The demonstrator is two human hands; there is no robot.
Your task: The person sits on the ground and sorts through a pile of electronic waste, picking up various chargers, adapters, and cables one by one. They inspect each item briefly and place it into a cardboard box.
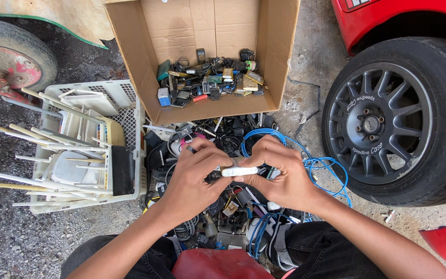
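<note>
Both hands meet over the junk pile on the ground. Left hand and right hand share one small white oblong device, held level between them, above the heap and just short of the cardboard box. Left fingers curl over its left end, thumb under; right fingers pinch the right end, closed on it. Both sets of fingers are pressed shut, not spread.

To handle it well, I'd judge: keep the grip at the two ends, twist or pry with the thumbs, hold it low over the pile so a dropped part lands where it can be found. What the hands are doing to it exactly, can't tell.

Edges and room: box lies open on its side straight ahead, small electronics on its lower wall, opening facing the hands. White plastic crate of white slats sits close on the left, its corner near the left forearm. Blue cable loops right beside the right wrist, snag risk. Car wheel blocks the right. Free room is mostly straight forward to the box; knees and a red object close off the near side.
</note>
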